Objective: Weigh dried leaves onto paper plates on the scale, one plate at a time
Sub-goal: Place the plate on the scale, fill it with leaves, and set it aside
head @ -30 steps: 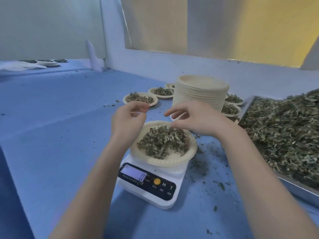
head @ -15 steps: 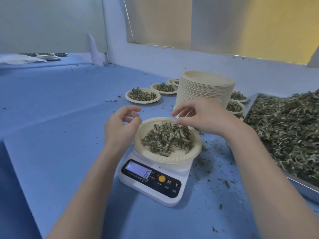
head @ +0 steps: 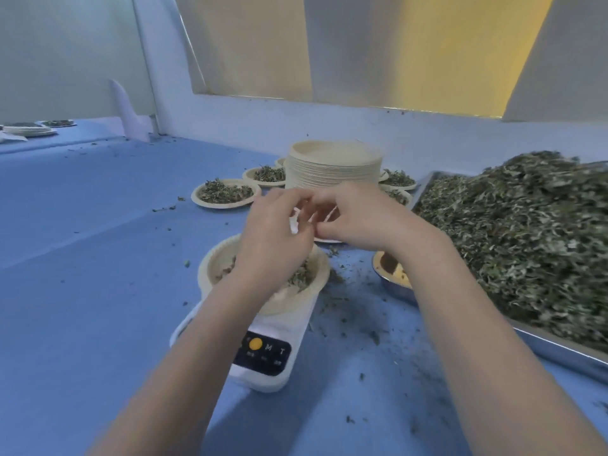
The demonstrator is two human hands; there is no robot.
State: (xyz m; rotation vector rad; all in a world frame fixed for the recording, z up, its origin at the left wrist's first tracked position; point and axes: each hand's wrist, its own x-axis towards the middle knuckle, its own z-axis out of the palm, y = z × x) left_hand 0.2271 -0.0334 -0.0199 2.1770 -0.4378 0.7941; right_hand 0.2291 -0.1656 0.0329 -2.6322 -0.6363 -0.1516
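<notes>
The paper plate (head: 210, 268) of dried leaves (head: 304, 274) sits on the scale (head: 263, 357), right under the left hand (head: 273, 238), so its weight can be read before it joins the filled plates (head: 225, 194) beyond. Both hands meet just past its far rim, fingers curled and tips nearly touching; whether they pinch anything, perhaps a leaf, is too blurred to tell. The right hand (head: 355, 218) hangs before the stack of empty plates (head: 334, 166), with the tray of loose leaves (head: 526, 232) within easy reach on its outer side.
</notes>
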